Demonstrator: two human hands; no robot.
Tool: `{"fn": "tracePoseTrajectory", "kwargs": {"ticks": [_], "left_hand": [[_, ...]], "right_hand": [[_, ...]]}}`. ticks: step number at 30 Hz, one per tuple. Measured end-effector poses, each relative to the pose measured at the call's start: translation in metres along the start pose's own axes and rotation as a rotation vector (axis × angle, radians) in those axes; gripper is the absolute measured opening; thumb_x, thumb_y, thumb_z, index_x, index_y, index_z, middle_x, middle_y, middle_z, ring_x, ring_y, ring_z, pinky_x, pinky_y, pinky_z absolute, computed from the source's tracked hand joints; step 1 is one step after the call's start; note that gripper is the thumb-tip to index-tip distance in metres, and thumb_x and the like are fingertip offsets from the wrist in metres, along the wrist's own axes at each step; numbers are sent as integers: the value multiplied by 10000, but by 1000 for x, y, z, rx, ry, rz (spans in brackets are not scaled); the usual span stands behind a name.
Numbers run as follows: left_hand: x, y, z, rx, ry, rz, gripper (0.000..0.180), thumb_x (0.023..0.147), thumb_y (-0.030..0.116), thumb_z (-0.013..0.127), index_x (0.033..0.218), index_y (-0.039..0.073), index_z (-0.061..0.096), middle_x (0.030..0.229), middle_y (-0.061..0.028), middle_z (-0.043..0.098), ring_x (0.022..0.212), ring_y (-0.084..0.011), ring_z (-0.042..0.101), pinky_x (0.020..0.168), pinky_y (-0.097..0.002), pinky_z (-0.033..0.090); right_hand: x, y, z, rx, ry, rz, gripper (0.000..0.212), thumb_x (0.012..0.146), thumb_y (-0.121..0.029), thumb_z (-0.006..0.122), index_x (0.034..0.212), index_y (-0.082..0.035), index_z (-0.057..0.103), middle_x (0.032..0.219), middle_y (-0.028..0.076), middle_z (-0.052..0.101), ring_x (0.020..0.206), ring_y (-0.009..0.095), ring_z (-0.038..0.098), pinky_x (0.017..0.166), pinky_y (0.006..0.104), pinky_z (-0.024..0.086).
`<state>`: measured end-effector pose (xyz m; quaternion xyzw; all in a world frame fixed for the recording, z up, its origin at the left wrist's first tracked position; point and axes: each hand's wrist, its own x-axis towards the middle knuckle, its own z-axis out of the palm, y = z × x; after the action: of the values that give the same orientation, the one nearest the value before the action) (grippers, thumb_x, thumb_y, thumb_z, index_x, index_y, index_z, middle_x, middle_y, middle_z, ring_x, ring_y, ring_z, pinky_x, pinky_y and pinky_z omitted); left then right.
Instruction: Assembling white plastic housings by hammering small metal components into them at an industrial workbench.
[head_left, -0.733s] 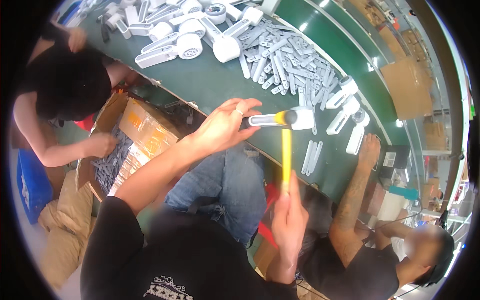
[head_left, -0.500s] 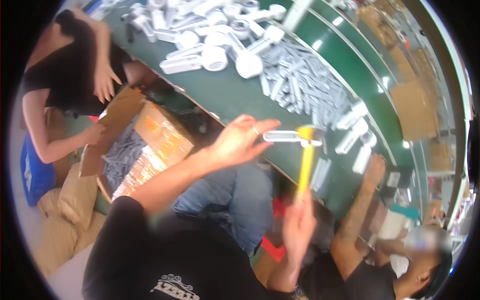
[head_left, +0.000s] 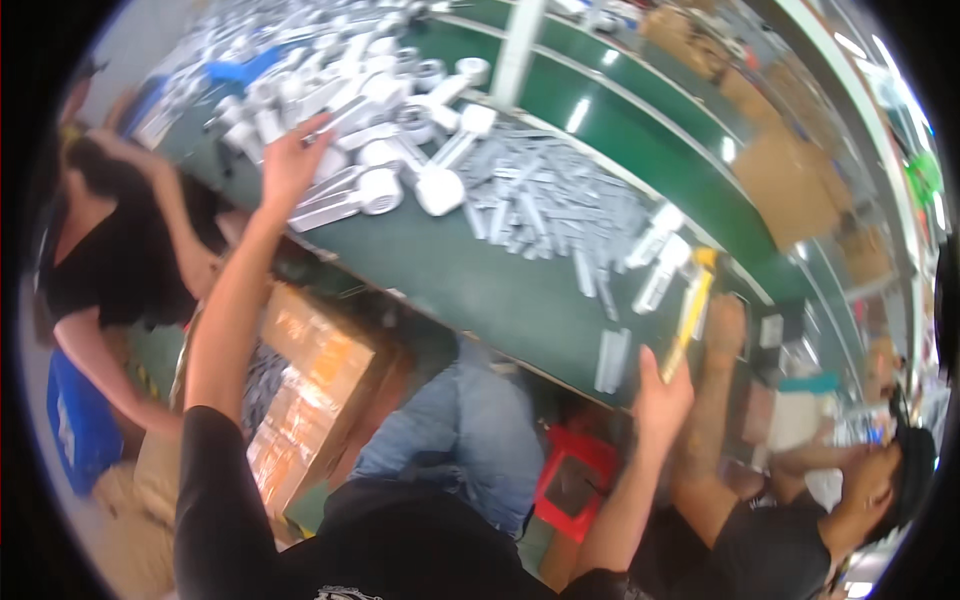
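My left hand [head_left: 292, 168] reaches over the near side of a heap of white plastic parts [head_left: 380, 190], each with a round head and a flat handle. Its thumb and forefinger are apart, close to the handles, and I see nothing held between them. My right hand [head_left: 664, 398] is closed around the lower end of a yellow hammer [head_left: 688, 318]. The hammer tilts up and right over the bench, its head near a few separate white handled parts [head_left: 660, 278]. Grey flat strips [head_left: 540, 190] lie piled in the middle, and a few loose strips [head_left: 612, 360] lie near the bench edge.
The green bench [head_left: 430, 265] runs across ahead of me. An open cardboard box [head_left: 320, 375] of grey pieces stands below at left. A red stool [head_left: 575, 480] is beside my knees. Co-workers sit left and right; one's forearm [head_left: 715, 400] is close to my right hand.
My left hand has let go of the white handled part under the hammer and moved left to the heap. My right hand has shifted right with the hammer. The view has turned.
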<state>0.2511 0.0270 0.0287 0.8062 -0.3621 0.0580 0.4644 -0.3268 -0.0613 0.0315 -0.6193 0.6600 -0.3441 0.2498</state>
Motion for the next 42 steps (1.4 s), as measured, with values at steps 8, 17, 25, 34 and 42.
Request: {"fn": "tracePoseTrajectory", "kwargs": {"ticks": [8,17,25,34,42], "left_hand": [[26,-35,12,137,20,237,465,1000,248,744,1442,123,674,1505,-170,640,1383,-346,609,1152,-421,477],[-119,45,-41,39,-163,414,373,966,3,737,1333,69,727,1397,-123,721,1316,-315,663,1129,-412,499],[-114,134,51,-147,-460,534,355,957,55,757,1311,74,746,1334,-139,741,1248,-314,696,1075,-400,539],[-87,185,187,43,-648,1098,177,808,115,798,983,83,792,1026,-106,705,1093,-318,667,949,-432,564],[-75,180,167,44,-667,1051,262,846,35,761,1100,67,700,957,-148,704,949,-384,690,888,-479,566]], "right_hand": [[74,-23,35,-142,-38,-10,551,887,-470,861,959,57,717,683,180,712,521,304,712,529,432,567],[28,-18,-44,100,49,-41,242,1008,-178,767,1131,30,759,765,71,721,631,105,633,567,314,494],[-13,-22,47,101,-697,-243,313,955,-169,826,1225,-23,765,668,-15,638,501,55,545,466,282,425],[-19,-5,-24,460,-466,150,547,975,-57,757,1505,-48,619,664,-41,576,462,53,484,417,250,362],[-27,20,-6,382,-309,-159,371,1047,-186,734,1403,-83,712,647,-106,514,535,11,455,482,238,358]]}}
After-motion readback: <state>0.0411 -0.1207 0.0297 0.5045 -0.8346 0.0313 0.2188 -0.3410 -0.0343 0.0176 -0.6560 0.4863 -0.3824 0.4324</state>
